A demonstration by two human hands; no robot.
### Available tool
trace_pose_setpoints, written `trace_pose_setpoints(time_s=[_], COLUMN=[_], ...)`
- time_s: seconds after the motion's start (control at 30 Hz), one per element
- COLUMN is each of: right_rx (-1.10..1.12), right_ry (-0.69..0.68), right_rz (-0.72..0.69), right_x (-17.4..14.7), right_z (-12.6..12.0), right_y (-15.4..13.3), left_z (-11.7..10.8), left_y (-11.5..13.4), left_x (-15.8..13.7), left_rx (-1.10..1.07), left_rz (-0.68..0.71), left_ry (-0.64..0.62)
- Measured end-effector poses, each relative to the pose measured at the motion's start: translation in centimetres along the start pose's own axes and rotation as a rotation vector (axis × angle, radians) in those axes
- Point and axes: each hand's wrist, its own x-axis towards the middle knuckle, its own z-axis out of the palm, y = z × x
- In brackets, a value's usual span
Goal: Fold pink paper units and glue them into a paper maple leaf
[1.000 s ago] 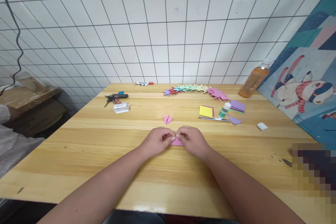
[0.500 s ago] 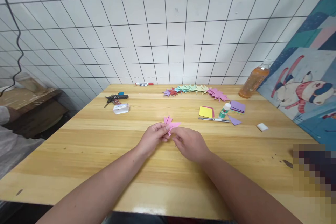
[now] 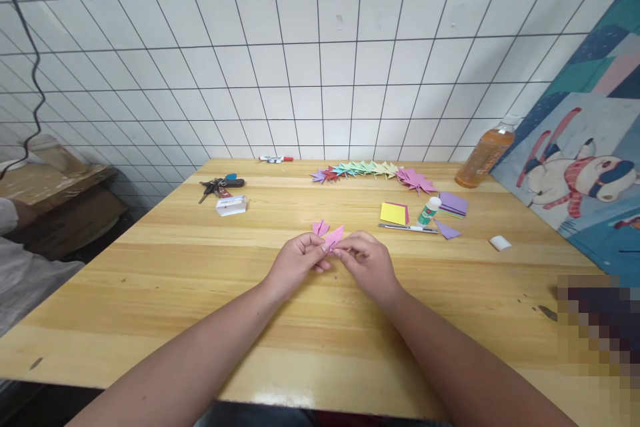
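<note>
Between both hands is a folded pink paper [image 3: 334, 237] with pointed flaps, held over the middle of the wooden table [image 3: 270, 340]. My left hand [image 3: 299, 259] pinches it from the left, thumb on top. On the other side, the thumb and fingertips of my right hand [image 3: 367, 261] grip its right edge. Just beyond my left fingers show more pink folded points [image 3: 321, 227]; whether they belong to the same piece I cannot tell. The fingers hide the paper's lower part.
At the back lies a row of colourful folded paper pieces [image 3: 370, 169]. To the right are yellow paper squares [image 3: 393, 213], a glue stick [image 3: 429, 211], a pen [image 3: 407, 228], purple sheets [image 3: 453, 204], an eraser [image 3: 500, 243] and a drink bottle [image 3: 485, 152]. Keys [image 3: 220, 186] and a small white box [image 3: 231, 205] sit left.
My right hand has turned, its fingertips now pinching the pink paper's lower right edge. The paper's right flap has swung from pointing right to pointing up and right.
</note>
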Motion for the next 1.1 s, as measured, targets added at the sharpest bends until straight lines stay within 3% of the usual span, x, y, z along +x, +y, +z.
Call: trace_pose_setpoints(time_s=[0.2, 0.27, 0.43, 0.7, 0.83, 1.1], right_rx=[0.373, 0.406, 0.333, 0.173, 0.193, 0.183], right_ry=[-0.011, -0.003, 0.019, 0.042, 0.025, 0.035], right_rz=[0.349, 0.393, 0.347, 0.283, 0.284, 0.287], right_x=[0.1, 0.1, 0.2, 0.1, 0.0, 0.1], right_z=[0.8, 0.9, 0.9, 0.7, 0.6, 0.5], right_y=[-0.1, -0.1, -0.1, -0.5, -0.4, -0.8], left_z=[0.2, 0.2, 0.1, -0.1, 0.0, 0.0], left_y=[-0.3, -0.5, -0.7, -0.7, -0.8, -1.1], left_x=[0.0, 0.0, 0.0, 0.1, 0.3, 0.1], left_rx=[0.028, 0.020, 0.010, 0.133, 0.131, 0.367], left_rz=[0.062, 0.075, 0.066, 0.077, 0.081, 0.259], left_ry=[-0.023, -0.040, -0.130, -0.172, -0.146, -0.072])
